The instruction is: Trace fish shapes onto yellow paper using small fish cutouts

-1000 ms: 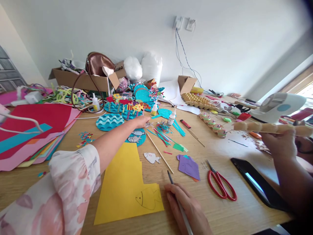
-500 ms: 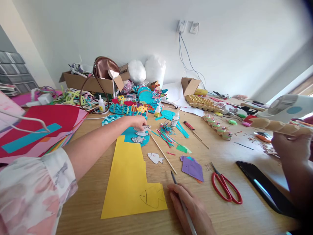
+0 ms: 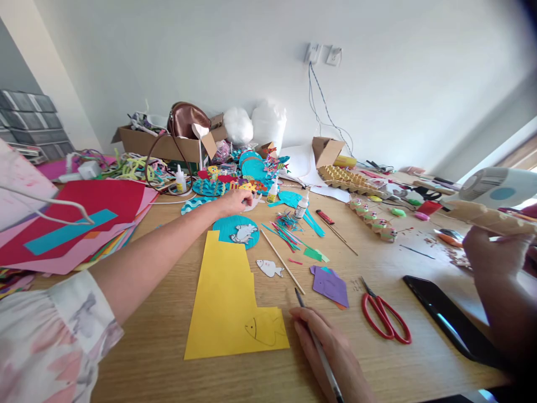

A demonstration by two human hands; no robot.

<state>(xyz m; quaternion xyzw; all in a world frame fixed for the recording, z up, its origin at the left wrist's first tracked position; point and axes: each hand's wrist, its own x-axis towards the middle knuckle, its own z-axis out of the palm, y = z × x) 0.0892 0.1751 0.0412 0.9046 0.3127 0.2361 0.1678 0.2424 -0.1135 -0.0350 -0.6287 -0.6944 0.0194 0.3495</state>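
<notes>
My right hand point(image 3: 325, 344) is closed around a pen point(image 3: 319, 347), its dark tip pointing away from me just right of the yellow paper point(image 3: 222, 302). A fish outline is drawn on that sheet's lower right corner. My left hand point(image 3: 238, 201) reaches forward over the table, fingers pinched on a pale paper fish cutout point(image 3: 253, 204), partly hidden by the hand. Just below it lies a blue disc point(image 3: 218, 224) with overlapping white fish cutouts point(image 3: 244, 233) on it. Another white fish point(image 3: 269, 268) rests beside a wooden stick point(image 3: 283, 262).
Red-handled scissors point(image 3: 386, 316), a black phone point(image 3: 448, 319) and purple paper pieces point(image 3: 329, 284) lie to the right. At the right edge another person's hand point(image 3: 495, 257) holds a cardboard strip point(image 3: 489, 215). Glue bottles point(image 3: 301, 206) stand farther back; coloured paper point(image 3: 92, 196) is stacked left.
My left hand has lifted off the blue disc and moved slightly farther away with a fish cutout. The fish left on the disc now overlap. My right hand keeps its pen grip.
</notes>
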